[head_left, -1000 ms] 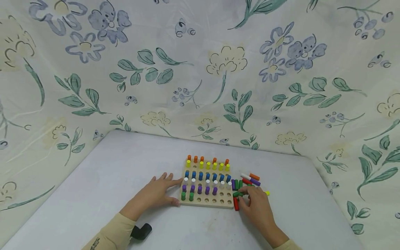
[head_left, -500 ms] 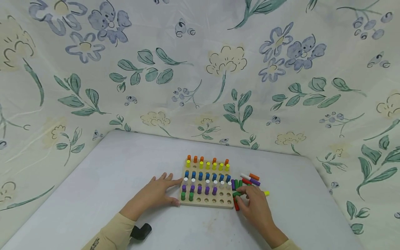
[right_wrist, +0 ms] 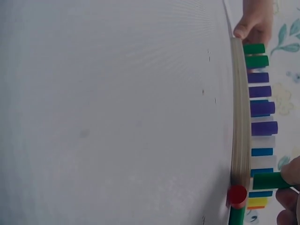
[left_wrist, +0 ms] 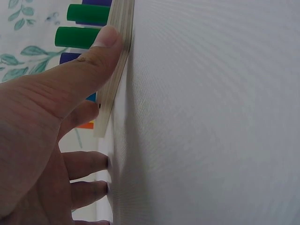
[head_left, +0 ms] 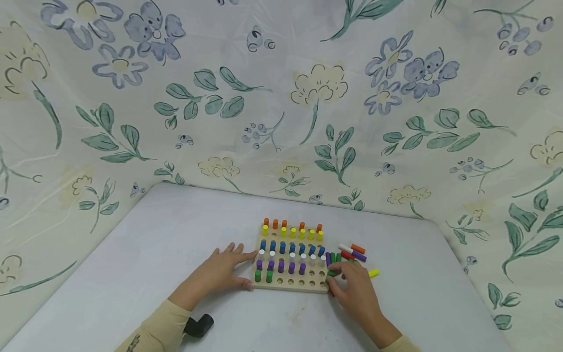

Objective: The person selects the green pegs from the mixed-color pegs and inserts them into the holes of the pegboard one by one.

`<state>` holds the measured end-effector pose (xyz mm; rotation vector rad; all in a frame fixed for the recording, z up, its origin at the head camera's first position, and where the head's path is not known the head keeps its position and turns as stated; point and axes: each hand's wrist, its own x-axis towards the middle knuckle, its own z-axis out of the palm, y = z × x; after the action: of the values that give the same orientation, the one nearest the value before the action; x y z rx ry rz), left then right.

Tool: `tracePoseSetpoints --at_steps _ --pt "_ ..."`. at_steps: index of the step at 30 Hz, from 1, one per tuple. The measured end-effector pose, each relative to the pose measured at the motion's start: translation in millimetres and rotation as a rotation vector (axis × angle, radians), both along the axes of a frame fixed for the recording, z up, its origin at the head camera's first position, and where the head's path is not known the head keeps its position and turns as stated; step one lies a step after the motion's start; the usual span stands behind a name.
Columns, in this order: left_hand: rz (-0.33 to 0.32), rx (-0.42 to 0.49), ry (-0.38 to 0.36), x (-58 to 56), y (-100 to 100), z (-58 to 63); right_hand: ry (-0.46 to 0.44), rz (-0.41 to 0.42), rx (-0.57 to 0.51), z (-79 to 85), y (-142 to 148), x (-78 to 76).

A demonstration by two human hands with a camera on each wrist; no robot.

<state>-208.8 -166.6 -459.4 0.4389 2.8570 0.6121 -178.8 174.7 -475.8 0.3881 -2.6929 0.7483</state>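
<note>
A wooden pegboard (head_left: 303, 287) stands on the white table, with rows of orange, yellow, blue, white, purple and green pegs upright in its holes. My left hand (head_left: 224, 270) touches the board's left edge with straight thumb and index finger; its other fingers spread on the table. Over at the front right corner, my right hand (head_left: 358, 293) pinches a green peg (right_wrist: 268, 181) by its upper end. In the right wrist view that peg is upright, its lower end close over the board. Two green pegs (left_wrist: 75, 37) stand near the left thumb.
Loose pegs lie right of the board, among them a purple peg (head_left: 359, 256), an orange peg (head_left: 358, 249) and a yellow peg (head_left: 374, 273). A red peg (right_wrist: 237, 197) lies by the board's right corner. A black object (head_left: 200, 326) sits by the left sleeve. Patterned cloth (head_left: 281, 122) hangs behind.
My right hand has shifted slightly left toward the board's corner and brought the green peg from lying flat to upright. The left hand has stayed where it was.
</note>
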Motion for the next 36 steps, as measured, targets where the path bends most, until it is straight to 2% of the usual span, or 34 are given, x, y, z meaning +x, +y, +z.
tracePoseSetpoints --at_steps 5,13,25,36 --pt "0.001 -0.001 0.000 -0.8 -0.9 -1.2 0.029 0.030 -0.007 -0.2 -2.9 -0.8" --pt "0.002 -0.001 0.002 -1.6 -1.8 -1.6 0.001 0.031 0.004 1.0 -8.2 -1.1" --pt "0.003 -0.009 -0.004 -2.1 -2.0 -5.5 0.013 0.053 0.010 -0.3 -15.0 -0.7" --pt "0.001 -0.001 -0.001 -1.7 -1.7 -3.9 0.000 0.066 0.007 -0.7 -21.9 -0.9"
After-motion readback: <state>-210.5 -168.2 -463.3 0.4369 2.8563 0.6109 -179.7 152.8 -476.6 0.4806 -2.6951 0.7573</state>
